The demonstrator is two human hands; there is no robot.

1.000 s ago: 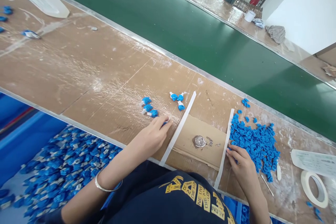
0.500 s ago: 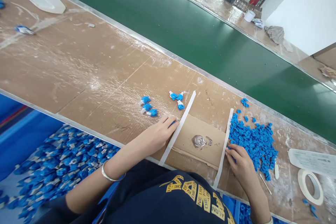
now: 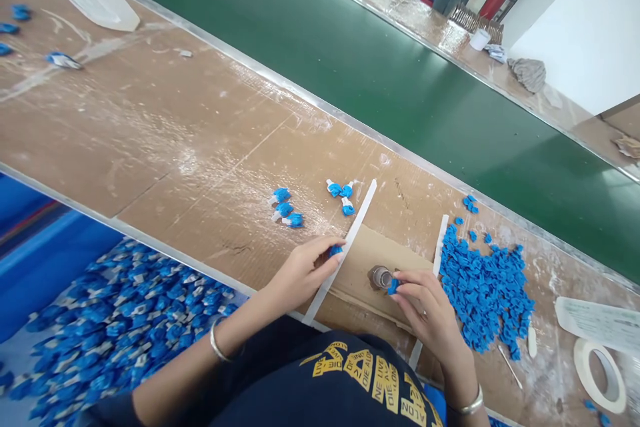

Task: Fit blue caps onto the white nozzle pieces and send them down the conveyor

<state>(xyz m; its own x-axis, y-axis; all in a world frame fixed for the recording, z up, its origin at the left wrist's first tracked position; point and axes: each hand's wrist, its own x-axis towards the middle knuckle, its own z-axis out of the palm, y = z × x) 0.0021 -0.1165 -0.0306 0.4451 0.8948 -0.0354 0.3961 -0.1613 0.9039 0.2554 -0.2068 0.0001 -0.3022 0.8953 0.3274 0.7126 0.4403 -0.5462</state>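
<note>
My right hand (image 3: 425, 300) pinches a small blue piece (image 3: 393, 286) right beside a small round clear container (image 3: 382, 276). The container stands on a cardboard sheet (image 3: 373, 247) between two white tape strips. At the left strip (image 3: 345, 243), my left hand (image 3: 310, 270) has its thumb and fingers around another blue piece (image 3: 335, 250), partly hidden by the fingers. Just beyond my left hand lie several blue pieces with white parts (image 3: 283, 209), in two small groups. A heap of loose blue pieces (image 3: 487, 290) spreads to the right of the right strip.
A green conveyor belt (image 3: 350, 67) runs along the far side of the table. Below the near edge, a blue bin (image 3: 65, 250) holds many blue-and-white pieces. To the right lie a tape roll (image 3: 583, 373), a cotton swab (image 3: 510, 368) and a translucent plastic piece (image 3: 600, 323).
My right hand has moved left from the heap's edge to the round container, now with a blue piece between its fingertips. My left hand stays by the left strip, its blue piece showing more.
</note>
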